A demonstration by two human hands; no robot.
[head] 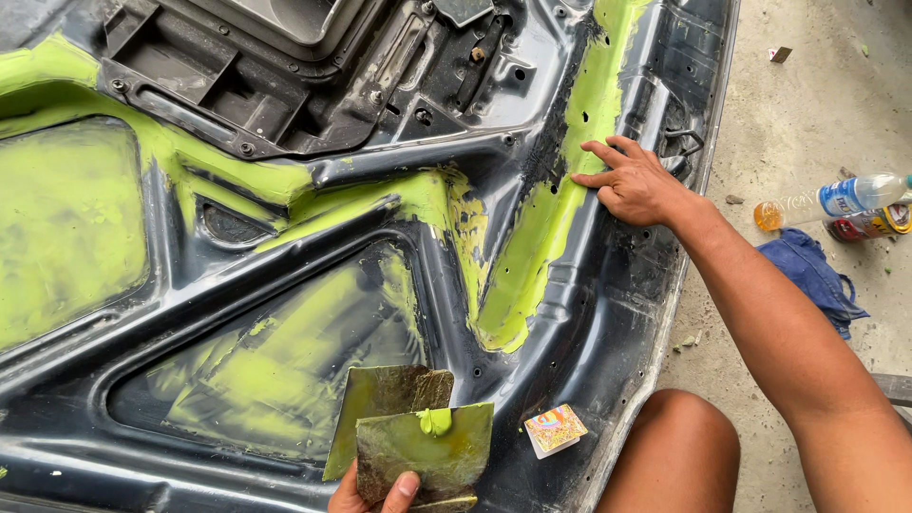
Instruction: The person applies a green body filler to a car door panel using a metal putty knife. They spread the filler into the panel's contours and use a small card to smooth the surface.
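Observation:
A dark car hood panel [589,313] lies underside up, with patches of lime-green filler [541,237] spread over its ribs and recesses. My right hand [632,180] rests flat on the green strip at the panel's right side, fingers spread and pointing left. At the bottom edge my left hand [375,492] grips thin flat spreader sheets [408,437] smeared green, with a small blob of green filler [434,421] on the top one. My bare knee [679,456] shows at the lower right.
A small shiny square packet [555,429] lies on the panel beside the spreaders. On the concrete floor to the right are a clear plastic bottle [836,199], a can [869,223] and a blue cloth [812,271]. A black plastic frame [237,85] sits at the panel's top.

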